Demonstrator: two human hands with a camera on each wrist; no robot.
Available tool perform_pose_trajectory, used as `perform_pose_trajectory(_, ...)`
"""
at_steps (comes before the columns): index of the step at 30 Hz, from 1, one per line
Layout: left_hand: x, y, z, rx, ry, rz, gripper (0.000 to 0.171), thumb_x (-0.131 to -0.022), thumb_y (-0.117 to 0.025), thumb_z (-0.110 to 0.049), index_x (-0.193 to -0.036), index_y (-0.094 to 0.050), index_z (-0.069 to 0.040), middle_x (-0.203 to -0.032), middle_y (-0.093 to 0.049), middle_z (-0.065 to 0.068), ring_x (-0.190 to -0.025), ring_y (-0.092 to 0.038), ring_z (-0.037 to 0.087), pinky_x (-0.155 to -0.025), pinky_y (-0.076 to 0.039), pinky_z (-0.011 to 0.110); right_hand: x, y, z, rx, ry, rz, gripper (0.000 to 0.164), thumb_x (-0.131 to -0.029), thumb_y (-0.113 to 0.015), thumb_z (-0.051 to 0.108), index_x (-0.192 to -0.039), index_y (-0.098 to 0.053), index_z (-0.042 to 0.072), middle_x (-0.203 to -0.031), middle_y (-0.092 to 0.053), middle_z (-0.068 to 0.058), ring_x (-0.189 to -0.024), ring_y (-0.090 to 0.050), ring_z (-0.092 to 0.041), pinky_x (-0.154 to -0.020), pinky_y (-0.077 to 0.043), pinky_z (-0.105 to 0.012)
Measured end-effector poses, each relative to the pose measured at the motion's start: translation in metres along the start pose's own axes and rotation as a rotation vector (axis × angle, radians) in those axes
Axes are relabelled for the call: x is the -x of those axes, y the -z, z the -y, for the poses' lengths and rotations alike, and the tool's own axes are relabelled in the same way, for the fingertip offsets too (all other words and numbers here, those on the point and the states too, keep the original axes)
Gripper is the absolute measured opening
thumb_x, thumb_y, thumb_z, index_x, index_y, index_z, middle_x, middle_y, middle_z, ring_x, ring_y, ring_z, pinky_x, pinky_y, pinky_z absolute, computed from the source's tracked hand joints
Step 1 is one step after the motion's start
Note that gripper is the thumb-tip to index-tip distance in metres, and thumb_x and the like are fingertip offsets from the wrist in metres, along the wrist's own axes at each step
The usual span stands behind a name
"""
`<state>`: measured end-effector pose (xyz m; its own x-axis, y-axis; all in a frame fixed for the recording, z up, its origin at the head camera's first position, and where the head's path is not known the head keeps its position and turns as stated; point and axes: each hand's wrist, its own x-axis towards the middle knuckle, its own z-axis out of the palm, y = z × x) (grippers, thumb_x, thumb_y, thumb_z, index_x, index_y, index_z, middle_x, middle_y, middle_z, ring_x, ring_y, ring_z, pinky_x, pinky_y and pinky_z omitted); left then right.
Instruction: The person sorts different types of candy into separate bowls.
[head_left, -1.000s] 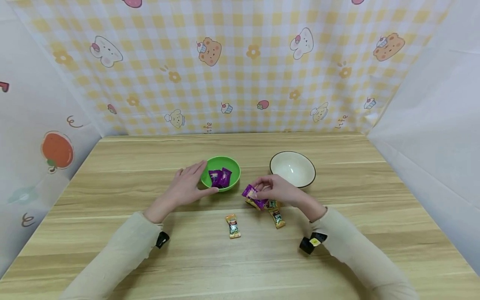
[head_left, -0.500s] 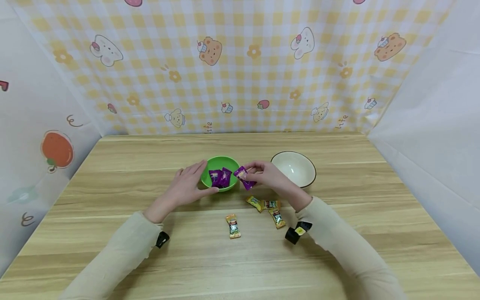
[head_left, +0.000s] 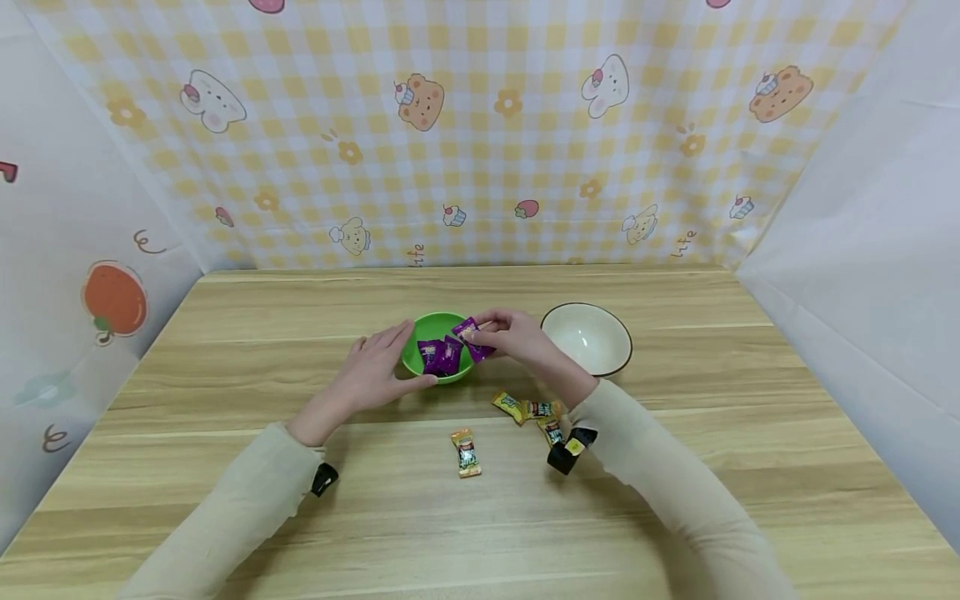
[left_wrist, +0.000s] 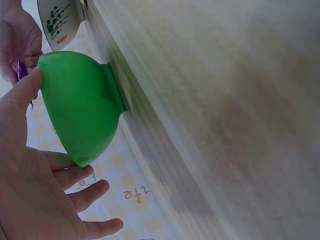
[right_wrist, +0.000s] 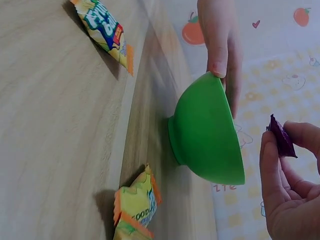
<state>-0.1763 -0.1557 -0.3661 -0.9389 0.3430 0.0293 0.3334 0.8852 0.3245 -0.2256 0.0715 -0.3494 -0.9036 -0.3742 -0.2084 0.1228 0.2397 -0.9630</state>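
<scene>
Your right hand (head_left: 513, 335) has moved up and left since a second ago, pinching a purple packet (head_left: 466, 330) over the right side of the green bowl (head_left: 442, 322) mid-frame, while your left hand (head_left: 371, 371) holds that bowl between thumb and fingers. Behind your wood-grain bench (head_left: 375, 525), yellow-checked cloth (head_left: 480, 154) fills the upper frame; more purple packets (head_left: 441, 356) lie inside the green bowl. Your left wrist view shows a plant pattern (left_wrist: 59, 21) outside the white bowl (head_left: 588, 337), hidden from the head view.

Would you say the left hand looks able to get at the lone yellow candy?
Probably yes: only bare tabletop shows between the left hand and the lone yellow candy, though it would likely have to leave the green bowl it touches.
</scene>
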Motion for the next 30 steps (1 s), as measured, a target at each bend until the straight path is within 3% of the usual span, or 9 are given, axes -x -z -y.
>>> perform_pose_trajectory(11,0.0,0.001,-0.001,0.0,0.003,0.006,0.096,-0.075,-0.046,-0.068,-0.14,-0.017,-0.003,-0.142,-0.021,0.014,-0.126,-0.021,0.035,-0.097,-0.011,0.058,-0.01,-0.01,0.006,-0.033,0.056,-0.004,0.032,-0.082,-0.064,0.013,-0.109,-0.055,0.0,-0.09,-0.06,-0.013,-0.078,-0.06,-0.02,-0.074,-0.049,-0.037)
perform_pose_trajectory(23,0.001,0.002,-0.002,-0.004,-0.002,0.004,0.095,-0.076,-0.047,-0.066,-0.139,-0.02,-0.001,-0.142,-0.022,0.015,-0.125,-0.022,0.035,-0.096,-0.012,0.059,-0.011,-0.008,0.005,-0.082,0.087,0.048,0.033,-0.085,-0.059,0.007,-0.114,-0.049,-0.006,-0.103,-0.052,-0.029,-0.086,-0.058,-0.036,-0.079,-0.046,-0.042)
perform_pose_trajectory(30,0.0,0.001,-0.001,-0.003,0.002,0.002,0.097,-0.074,-0.047,-0.068,-0.139,-0.02,-0.001,-0.141,-0.022,0.015,-0.125,-0.022,0.035,-0.096,-0.011,0.059,0.0,0.006,0.018,0.043,0.198,0.033,0.029,-0.085,-0.06,0.013,-0.11,-0.053,0.0,-0.094,-0.057,-0.014,-0.084,-0.059,-0.031,-0.073,-0.049,-0.034)
